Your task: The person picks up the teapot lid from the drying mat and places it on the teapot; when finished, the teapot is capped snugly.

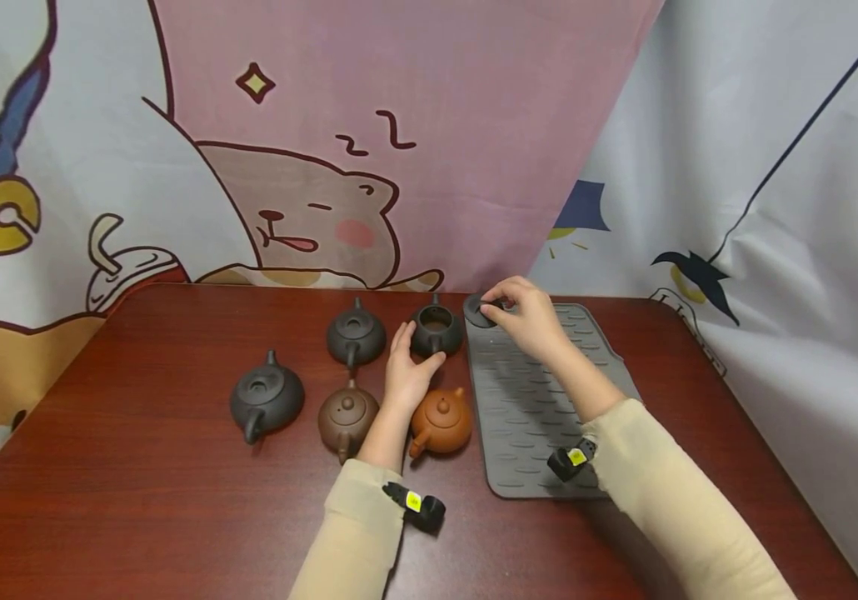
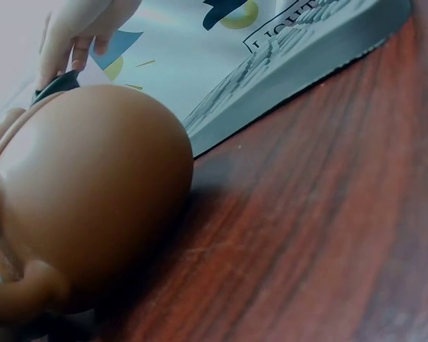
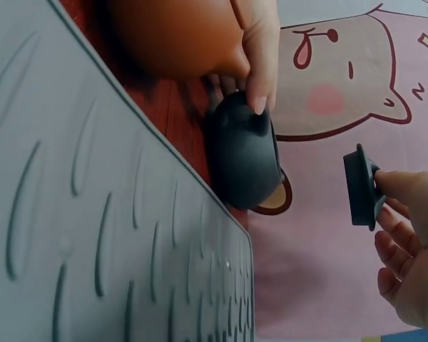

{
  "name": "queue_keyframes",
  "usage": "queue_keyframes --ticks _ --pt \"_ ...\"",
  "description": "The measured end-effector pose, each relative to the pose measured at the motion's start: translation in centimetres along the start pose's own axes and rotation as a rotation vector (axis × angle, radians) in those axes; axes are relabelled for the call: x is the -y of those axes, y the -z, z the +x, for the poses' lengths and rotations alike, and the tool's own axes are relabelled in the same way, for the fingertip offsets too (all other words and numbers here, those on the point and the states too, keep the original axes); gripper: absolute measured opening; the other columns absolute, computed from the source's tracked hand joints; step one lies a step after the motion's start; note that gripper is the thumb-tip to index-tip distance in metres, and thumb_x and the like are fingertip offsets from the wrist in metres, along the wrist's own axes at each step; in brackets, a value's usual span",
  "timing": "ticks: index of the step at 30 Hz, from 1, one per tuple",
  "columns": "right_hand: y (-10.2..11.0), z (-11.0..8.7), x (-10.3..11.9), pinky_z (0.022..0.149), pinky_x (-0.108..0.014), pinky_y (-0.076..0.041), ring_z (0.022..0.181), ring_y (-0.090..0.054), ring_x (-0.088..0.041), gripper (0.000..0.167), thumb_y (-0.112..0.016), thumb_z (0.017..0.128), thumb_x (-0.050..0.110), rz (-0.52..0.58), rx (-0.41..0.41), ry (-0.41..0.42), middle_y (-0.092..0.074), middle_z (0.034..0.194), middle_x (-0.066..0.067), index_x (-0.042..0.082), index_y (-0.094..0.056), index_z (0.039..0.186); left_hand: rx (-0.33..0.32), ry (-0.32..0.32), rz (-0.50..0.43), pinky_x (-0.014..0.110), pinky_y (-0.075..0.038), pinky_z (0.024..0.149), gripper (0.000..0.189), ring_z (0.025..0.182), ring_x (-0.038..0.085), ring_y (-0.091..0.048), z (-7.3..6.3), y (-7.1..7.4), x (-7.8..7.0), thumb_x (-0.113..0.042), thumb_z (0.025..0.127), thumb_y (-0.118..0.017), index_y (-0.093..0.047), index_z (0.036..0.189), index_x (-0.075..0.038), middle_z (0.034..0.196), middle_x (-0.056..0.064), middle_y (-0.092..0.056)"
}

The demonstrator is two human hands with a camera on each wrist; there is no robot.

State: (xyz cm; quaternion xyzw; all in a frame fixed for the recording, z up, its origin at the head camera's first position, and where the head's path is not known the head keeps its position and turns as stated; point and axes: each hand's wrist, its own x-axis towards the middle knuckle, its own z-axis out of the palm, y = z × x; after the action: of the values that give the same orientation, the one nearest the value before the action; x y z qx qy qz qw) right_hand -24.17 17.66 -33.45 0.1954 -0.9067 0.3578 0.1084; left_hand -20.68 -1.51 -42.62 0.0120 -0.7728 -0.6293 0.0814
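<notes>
My left hand [image 1: 405, 375] holds a black teapot [image 1: 448, 340], which stands lidless beside the mat, its round opening showing. The fingers lie along its left side; the thumb is at the part that juts toward me, as the right wrist view shows on the black pot [image 3: 246, 160]. My right hand [image 1: 532, 323] pinches a black teapot lid [image 1: 477, 312] by its knob, over the mat's far left corner. In the right wrist view the lid [image 3: 358, 189] hangs in the air, tilted on edge. An orange-brown teapot [image 1: 444, 423] with its lid on stands just right of my left wrist.
A grey ridged mat [image 1: 522, 433] lies at the right of the reddish wooden table [image 1: 137, 500]. Left of my left hand stand a brown teapot [image 1: 348, 417] and two black teapots [image 1: 356, 335], [image 1: 267, 400], all lidded. A printed curtain [image 1: 459, 125] hangs behind the table.
</notes>
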Motion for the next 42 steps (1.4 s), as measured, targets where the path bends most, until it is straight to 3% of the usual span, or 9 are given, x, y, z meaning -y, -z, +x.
queue_keyframes --ticks 25,42 --pt "-5.1 3.4 1.1 0.077 -0.038 -0.046 0.089 -0.054 -0.023 0.014 -0.069 0.090 0.018 -0.018 0.087 -0.014 -0.061 0.104 -0.005 0.007 -0.071 0.099 -0.004 -0.006 0.011 0.045 -0.025 0.109 0.072 0.138 0.032 -0.027 0.0 0.0 0.0 -0.011 0.084 -0.071 -0.036 0.145 0.001 0.152 0.020 -0.027" --pt "-6.9 4.1 0.3 0.080 -0.040 -0.044 0.089 -0.054 -0.023 0.013 -0.068 0.091 0.019 -0.092 0.137 -0.028 -0.061 0.105 -0.006 0.008 -0.070 0.098 0.001 0.005 0.010 0.045 -0.027 0.108 0.072 0.137 0.032 -0.028 0.0 0.0 0.0 -0.011 0.085 -0.071 -0.035 0.146 0.002 0.153 0.018 -0.026"
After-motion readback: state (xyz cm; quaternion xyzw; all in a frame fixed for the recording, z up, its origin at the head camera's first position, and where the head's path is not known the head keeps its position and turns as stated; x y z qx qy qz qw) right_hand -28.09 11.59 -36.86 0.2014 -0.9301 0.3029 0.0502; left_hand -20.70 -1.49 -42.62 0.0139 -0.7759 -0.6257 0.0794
